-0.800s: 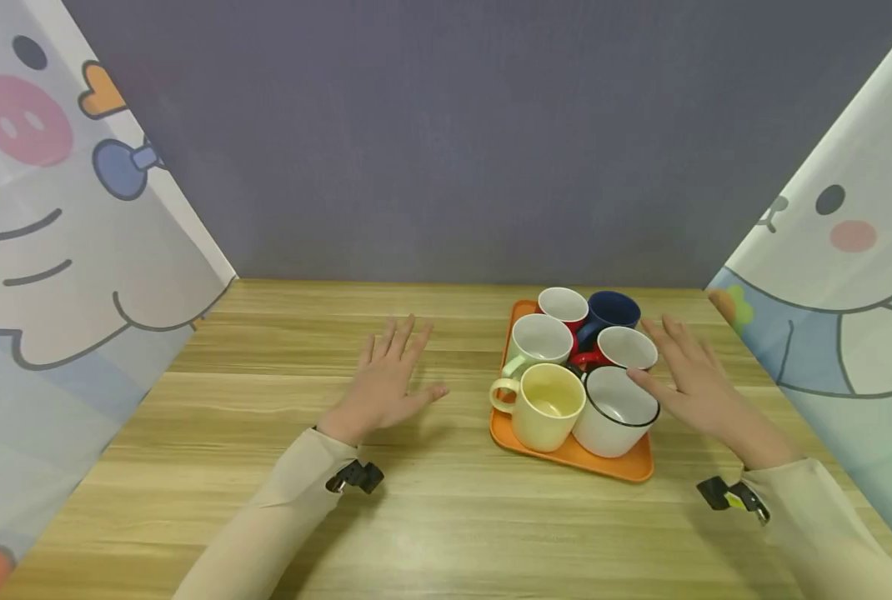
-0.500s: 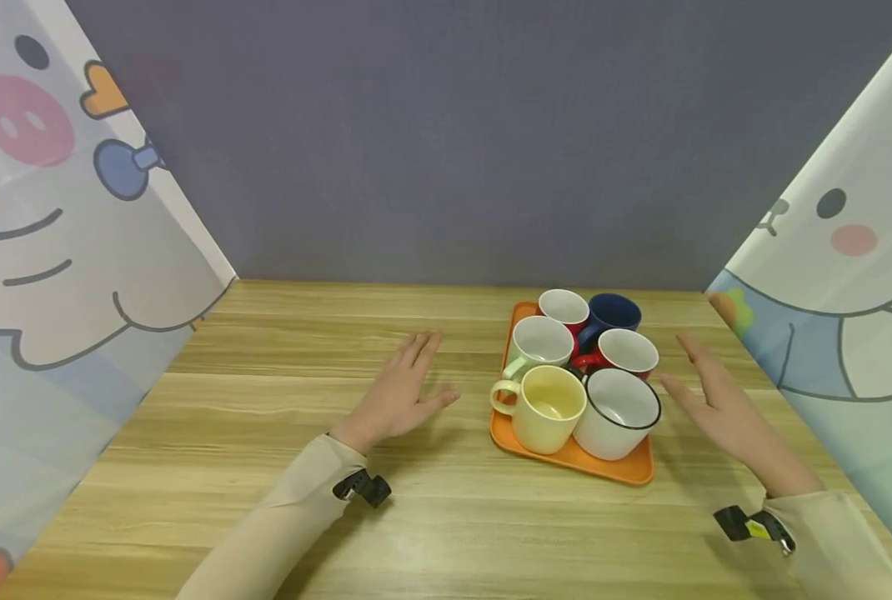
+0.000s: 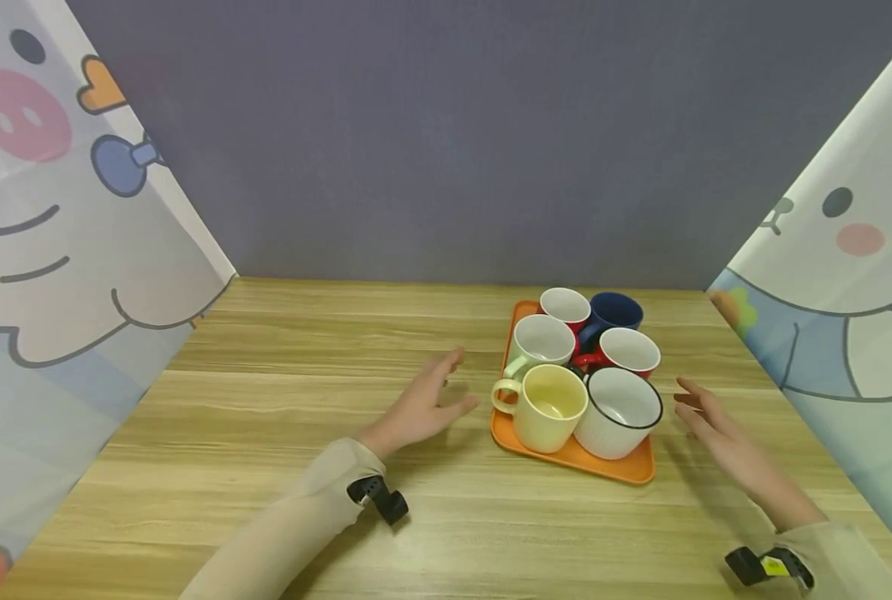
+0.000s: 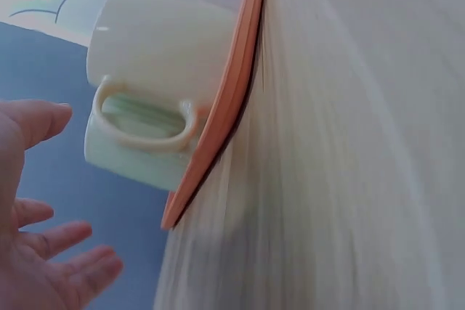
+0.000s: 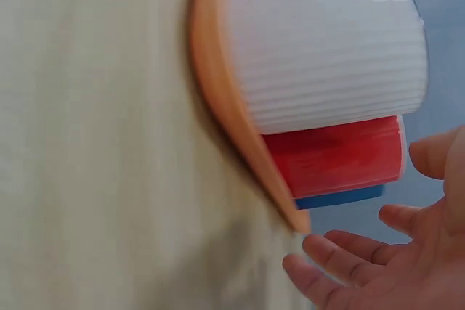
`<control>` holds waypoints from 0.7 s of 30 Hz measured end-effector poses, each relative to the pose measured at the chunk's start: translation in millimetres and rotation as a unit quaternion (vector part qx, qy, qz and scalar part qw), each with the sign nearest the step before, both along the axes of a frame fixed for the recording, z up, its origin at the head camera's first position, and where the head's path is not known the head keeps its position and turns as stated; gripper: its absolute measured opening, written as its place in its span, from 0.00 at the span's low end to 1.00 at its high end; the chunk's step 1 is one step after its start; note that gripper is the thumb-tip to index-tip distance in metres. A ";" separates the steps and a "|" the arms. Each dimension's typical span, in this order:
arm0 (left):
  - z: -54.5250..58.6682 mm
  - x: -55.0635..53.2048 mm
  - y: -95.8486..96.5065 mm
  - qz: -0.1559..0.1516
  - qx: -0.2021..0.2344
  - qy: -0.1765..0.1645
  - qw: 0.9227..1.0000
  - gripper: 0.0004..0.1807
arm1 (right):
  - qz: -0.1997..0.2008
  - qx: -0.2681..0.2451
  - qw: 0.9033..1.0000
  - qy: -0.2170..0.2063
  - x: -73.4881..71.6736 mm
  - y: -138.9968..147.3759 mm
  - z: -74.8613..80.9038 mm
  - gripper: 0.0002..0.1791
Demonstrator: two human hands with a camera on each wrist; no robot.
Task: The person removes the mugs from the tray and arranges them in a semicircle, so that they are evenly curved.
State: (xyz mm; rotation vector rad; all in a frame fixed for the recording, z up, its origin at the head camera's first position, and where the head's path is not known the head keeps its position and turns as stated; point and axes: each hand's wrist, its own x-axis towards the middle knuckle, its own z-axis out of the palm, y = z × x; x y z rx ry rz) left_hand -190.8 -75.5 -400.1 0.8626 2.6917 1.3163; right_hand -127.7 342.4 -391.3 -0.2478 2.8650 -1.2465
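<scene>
An orange tray [image 3: 626, 472] on the table bears several mugs. In front stand a yellow mug [image 3: 543, 425] and a white mug with a black rim [image 3: 609, 433]. Behind them are a pale green mug [image 3: 539, 342] and a red mug with a white inside [image 3: 629, 350]. A second red mug [image 3: 564, 307] and a navy mug [image 3: 614, 312] stand at the back. My left hand [image 3: 419, 408] hovers left of the tray, near the yellow mug's handle [image 4: 138, 139], fingers extended and holding nothing. To the tray's right, my right hand [image 3: 734, 450] hovers apart from the mugs, fingers loosely bent.
The wooden table [image 3: 281, 392] extends left and in front of the tray. A grey panel [image 3: 446, 142] rises along its back edge. Cartoon-printed cloths [image 3: 101, 283] flank both sides. A dark strap [image 3: 378, 497] is on each wrist.
My left hand has moved right, closer to the tray. The right hand has drawn away from the mugs, rightward and nearer to me. The tray and mugs have stayed put.
</scene>
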 end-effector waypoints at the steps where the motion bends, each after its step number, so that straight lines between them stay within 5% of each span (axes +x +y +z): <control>1: -0.5 0.1 1.7 -0.010 0.015 -0.007 1.000 0.42 | 0.000 -0.009 1.000 -0.001 1.1 0.0 -3.3 0.30; 12: -9.7 -2.3 19.8 -0.056 0.106 -0.068 0.990 0.34 | 0.014 -0.145 0.988 -0.061 12.7 4.6 -29.5 0.29; 21: -14.9 -0.9 36.2 -0.070 0.160 -0.094 0.980 0.30 | 0.080 -0.270 0.958 -0.053 18.8 5.4 -49.4 0.29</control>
